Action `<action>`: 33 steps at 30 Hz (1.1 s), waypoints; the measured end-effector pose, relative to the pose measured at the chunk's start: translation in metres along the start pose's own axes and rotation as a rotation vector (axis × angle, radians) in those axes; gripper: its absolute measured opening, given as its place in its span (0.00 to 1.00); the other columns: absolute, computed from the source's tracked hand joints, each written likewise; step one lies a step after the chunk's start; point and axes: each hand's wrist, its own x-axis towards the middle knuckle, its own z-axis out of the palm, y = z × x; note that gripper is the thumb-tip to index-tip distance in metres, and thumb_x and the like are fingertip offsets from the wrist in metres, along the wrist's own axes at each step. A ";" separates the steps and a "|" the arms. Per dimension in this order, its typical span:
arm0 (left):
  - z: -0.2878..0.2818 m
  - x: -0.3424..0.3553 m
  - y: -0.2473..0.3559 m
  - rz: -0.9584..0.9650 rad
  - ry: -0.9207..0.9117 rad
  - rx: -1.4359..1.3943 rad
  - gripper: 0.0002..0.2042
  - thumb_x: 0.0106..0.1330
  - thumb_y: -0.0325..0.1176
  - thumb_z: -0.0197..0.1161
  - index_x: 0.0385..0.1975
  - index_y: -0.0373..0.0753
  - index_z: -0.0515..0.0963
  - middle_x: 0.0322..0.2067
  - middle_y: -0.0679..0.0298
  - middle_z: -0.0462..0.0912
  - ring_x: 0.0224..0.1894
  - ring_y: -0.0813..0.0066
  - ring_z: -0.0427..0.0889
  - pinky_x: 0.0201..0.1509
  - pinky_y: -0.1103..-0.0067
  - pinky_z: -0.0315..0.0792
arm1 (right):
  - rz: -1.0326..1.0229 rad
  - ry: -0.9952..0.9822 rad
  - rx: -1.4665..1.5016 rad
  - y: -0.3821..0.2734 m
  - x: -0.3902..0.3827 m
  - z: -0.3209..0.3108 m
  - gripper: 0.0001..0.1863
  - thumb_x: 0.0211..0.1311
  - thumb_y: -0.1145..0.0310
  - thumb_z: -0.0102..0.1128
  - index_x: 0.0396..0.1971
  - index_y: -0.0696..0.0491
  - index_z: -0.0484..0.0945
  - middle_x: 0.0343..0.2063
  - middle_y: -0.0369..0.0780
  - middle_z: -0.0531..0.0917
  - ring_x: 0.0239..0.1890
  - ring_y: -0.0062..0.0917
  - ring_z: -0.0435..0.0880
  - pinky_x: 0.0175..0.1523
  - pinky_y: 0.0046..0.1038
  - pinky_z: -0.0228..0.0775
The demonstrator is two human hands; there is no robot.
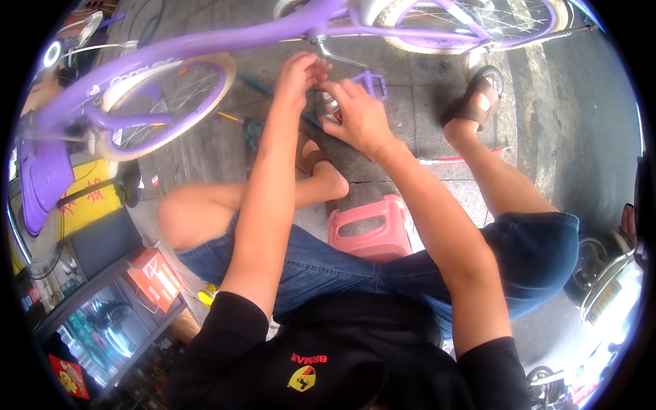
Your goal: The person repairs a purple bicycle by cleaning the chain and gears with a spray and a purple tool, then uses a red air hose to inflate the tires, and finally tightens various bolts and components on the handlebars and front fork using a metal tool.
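My right hand [361,117] is wrapped round a small spray can [330,108] with a silvery top, held just below the bicycle's crank [329,56]. Close to the can's top, my left hand [298,80] has its fingers curled in together; whatever they may pinch is too small to make out. A purple pedal [372,84] shows just beyond my right hand. Above both hands runs the purple frame [225,42] of the bicycle, with its front wheel [167,106] at the left and its rear wheel [471,20] at the upper right.
Between my legs sits a pink plastic stool [372,229]. A red-handled tool [465,159] lies on the paving near my right foot. At lower left stands a shelf holding an orange box [156,279]. Another two-wheeler [601,273] is parked at the right.
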 end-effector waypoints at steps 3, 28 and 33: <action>-0.004 -0.001 -0.003 -0.001 0.001 -0.061 0.08 0.63 0.30 0.54 0.39 0.36 0.70 0.34 0.58 0.79 0.40 0.62 0.82 0.42 0.70 0.75 | 0.009 -0.005 0.011 0.000 0.000 0.004 0.27 0.40 0.66 0.65 0.46 0.45 0.70 0.35 0.38 0.74 0.37 0.38 0.76 0.39 0.37 0.73; 0.000 -0.004 -0.002 0.010 -0.002 -0.133 0.06 0.62 0.30 0.52 0.34 0.35 0.72 0.31 0.59 0.78 0.38 0.64 0.83 0.42 0.73 0.75 | 0.034 0.011 0.023 -0.003 0.001 0.002 0.28 0.42 0.64 0.66 0.48 0.46 0.70 0.37 0.39 0.74 0.41 0.36 0.76 0.39 0.36 0.73; -0.001 -0.004 -0.003 0.011 0.002 -0.128 0.07 0.63 0.31 0.53 0.34 0.34 0.72 0.32 0.59 0.78 0.38 0.63 0.83 0.42 0.73 0.76 | 0.036 -0.011 -0.010 -0.002 0.001 0.002 0.29 0.42 0.64 0.67 0.49 0.47 0.70 0.38 0.39 0.74 0.41 0.35 0.76 0.39 0.35 0.72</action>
